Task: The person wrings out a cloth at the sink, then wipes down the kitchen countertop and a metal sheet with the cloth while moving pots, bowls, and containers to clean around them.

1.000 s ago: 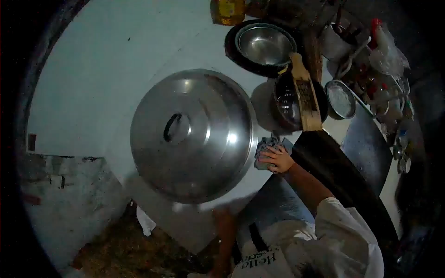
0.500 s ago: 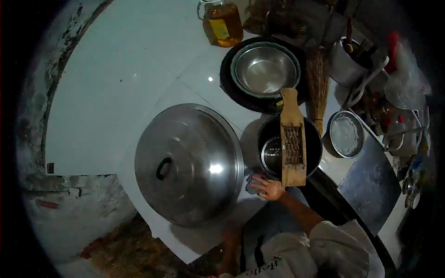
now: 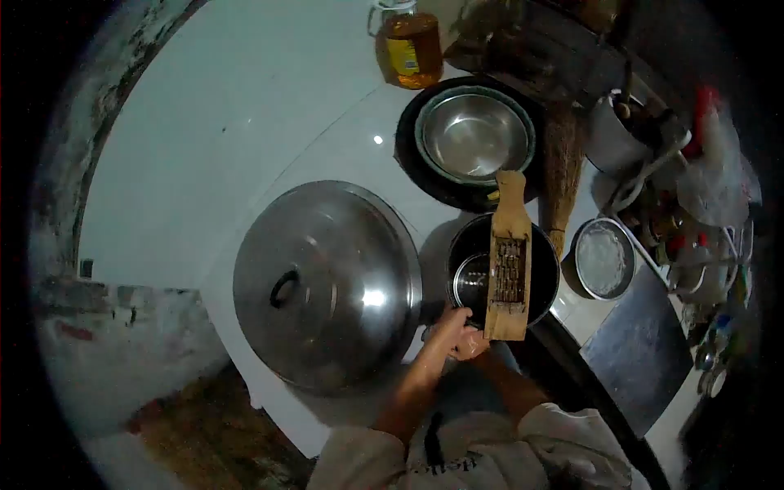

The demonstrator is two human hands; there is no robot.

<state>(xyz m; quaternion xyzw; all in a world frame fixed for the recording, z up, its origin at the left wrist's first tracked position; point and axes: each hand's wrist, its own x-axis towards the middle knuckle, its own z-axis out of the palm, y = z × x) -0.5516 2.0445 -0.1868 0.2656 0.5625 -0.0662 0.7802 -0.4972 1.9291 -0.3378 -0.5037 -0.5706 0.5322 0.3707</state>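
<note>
1. The left hand (image 3: 453, 320) and the right hand (image 3: 469, 345) are close together, touching or overlapping. The fingers of the left hand look bent toward the right hand. I cannot tell whether either hand is grasping something, because the palms are hidden.

2. Just beyond the hands is the dark pot (image 3: 545, 260); they are at its near side, but contact with the rim is not clear.

3. Just beside the right hand, on its right, is the lower end of the wooden grater (image 3: 510, 261). The grater lies across the pot, and its handle points away from the hands. Under it, inside the pot, a shiny round thing (image 3: 471, 282) is partly visible.

4. To the left of the hands, near them, the big metal lid (image 3: 335, 286) lies on the white table (image 3: 245, 106).

5. Farther beyond the hands are the metal basin (image 3: 474, 135) and, well apart, the bottle of yellow liquid (image 3: 415, 49).

6. In my judgement, the step in hand is a small two-handed action beside the pot. A move from here calls for care not to push the grater's near end, which is so close to the fingers.
</note>
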